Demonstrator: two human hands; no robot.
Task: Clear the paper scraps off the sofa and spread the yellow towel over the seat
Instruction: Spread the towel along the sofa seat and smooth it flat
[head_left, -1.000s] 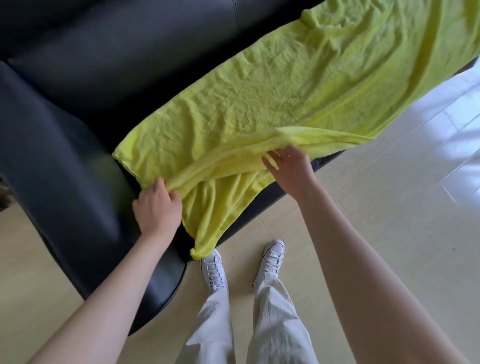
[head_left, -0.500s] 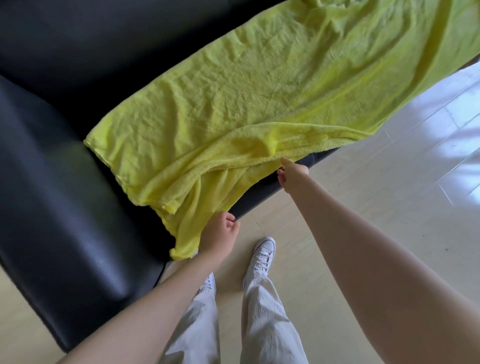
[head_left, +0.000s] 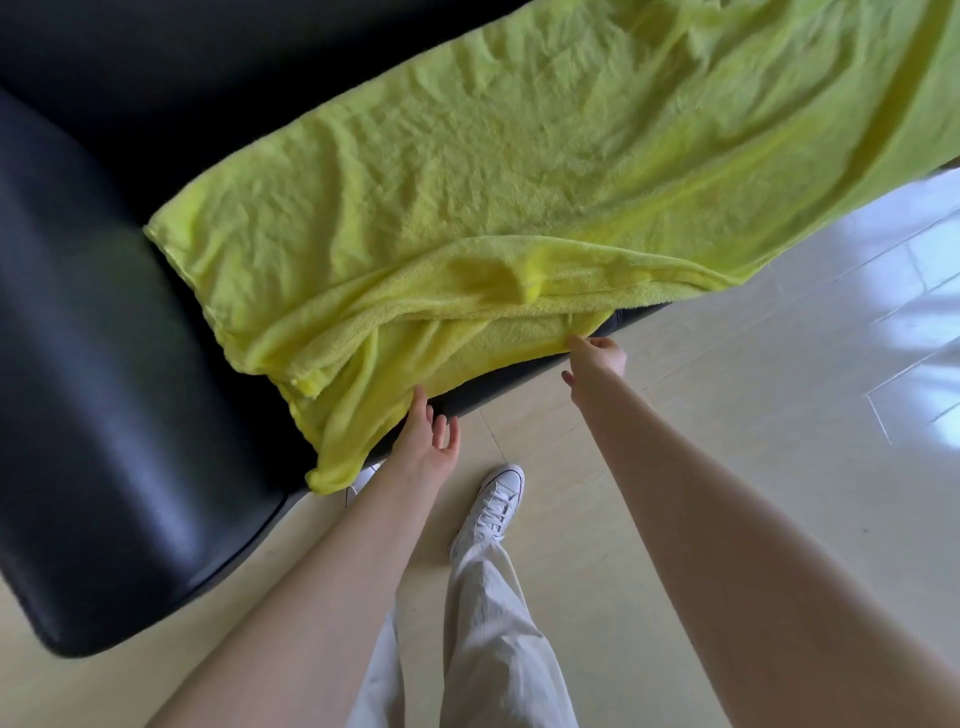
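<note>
Yellow towel (head_left: 519, 182): lies spread over the black sofa (head_left: 104, 389) seat, from beside the armrest at the left to past the frame's right edge, its near-left part hanging in folds over the seat's front edge. We note that since half a second ago it has been drawn further along the seat, and a doubled fold stays bunched along the front edge.

Left hand (head_left: 426, 441): we find it now opened, fingers spread, fingertips touching the hanging hem; earlier it was closed on that hem.

Right hand (head_left: 597, 358): at the towel's front edge further right, fingertips against the cloth; we cannot tell whether it grips.

Also present: pale floor (head_left: 727, 415), white sneaker (head_left: 493, 499), light trousers (head_left: 493, 649). We see no paper scraps on the seat.
</note>
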